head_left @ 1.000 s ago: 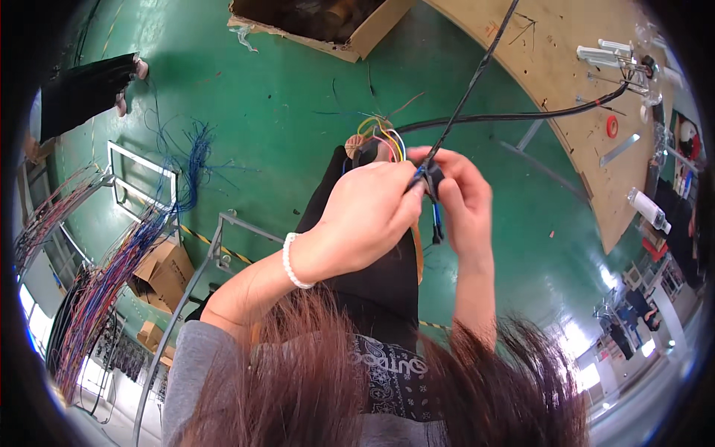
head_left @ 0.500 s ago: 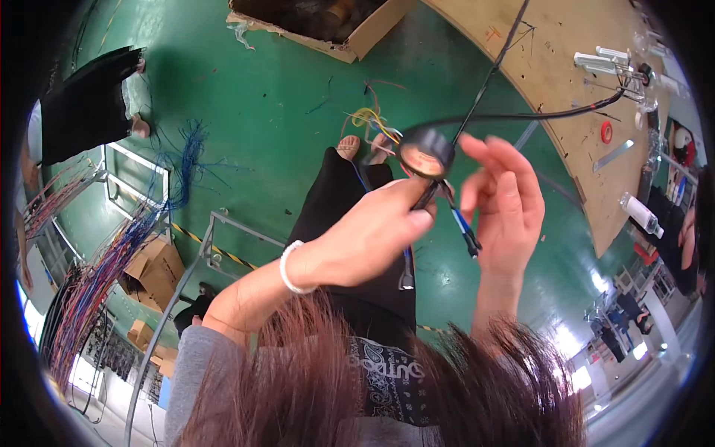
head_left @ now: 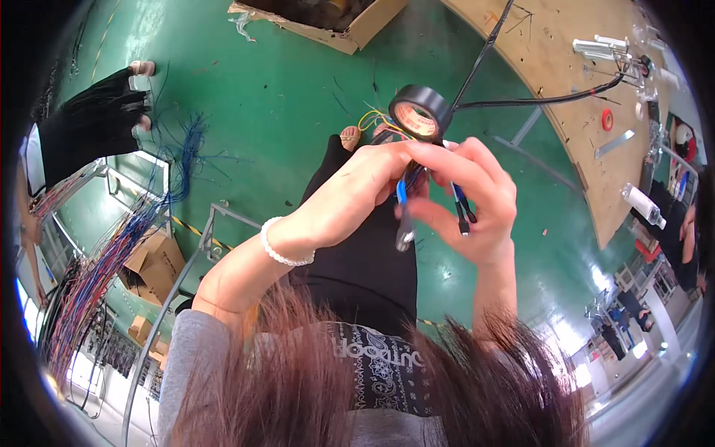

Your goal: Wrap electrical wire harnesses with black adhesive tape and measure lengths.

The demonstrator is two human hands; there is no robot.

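Close in front of me, my left hand (head_left: pixel 365 179), with a white beaded bracelet on its wrist, is closed around a wire bundle (head_left: pixel 417 179). A roll of black tape (head_left: pixel 424 112) stands just above its fingers against the bundle. My right hand (head_left: pixel 480 194) curls in from the other side, its fingertips meeting the bundle under the roll; part of that contact is hidden. Short wire ends with blue and black sleeves (head_left: pixel 462 212) dangle beside the right palm. Another end with a clear connector (head_left: pixel 404 238) hangs below the left hand.
A black-wrapped cable (head_left: pixel 551 102) runs from the bundle to a wooden board (head_left: pixel 551 59) holding red tape (head_left: pixel 607 119). An open carton (head_left: pixel 357 33) stands ahead on the green floor. Metal frames and many coloured wires (head_left: pixel 112 276) are at left, near another person's dark clothing (head_left: pixel 89 119).
My right hand has moved left and closed in on the bundle from being spread apart. The tape roll has risen slightly and turned, and the wire ends have shifted.
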